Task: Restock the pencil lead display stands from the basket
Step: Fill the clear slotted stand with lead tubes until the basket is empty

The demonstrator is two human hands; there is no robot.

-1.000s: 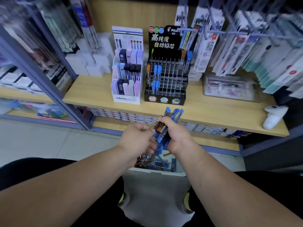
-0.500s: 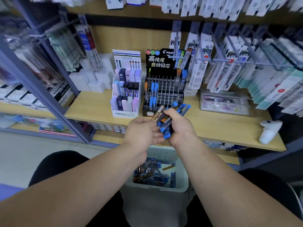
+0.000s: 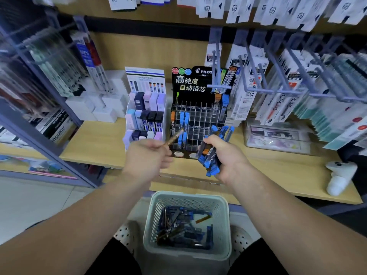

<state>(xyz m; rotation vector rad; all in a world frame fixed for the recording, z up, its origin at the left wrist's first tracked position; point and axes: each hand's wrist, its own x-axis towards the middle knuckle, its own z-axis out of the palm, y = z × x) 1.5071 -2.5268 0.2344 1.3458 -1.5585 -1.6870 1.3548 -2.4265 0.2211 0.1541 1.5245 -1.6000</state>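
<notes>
Left hand (image 3: 147,158) pinches brown tube (image 3: 174,138); right hand (image 3: 228,155) grips blue tubes (image 3: 211,164) before wooden shelf (image 3: 95,143), pale floor (image 3: 29,205) below.

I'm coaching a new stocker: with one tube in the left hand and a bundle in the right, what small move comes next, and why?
Probably ease the left hand forward and slide its brown tube into an empty cell of the black stand. The tube's tip points at the grid, many cells stand empty, and the right hand grips the blue-capped tubes in reserve.
</notes>
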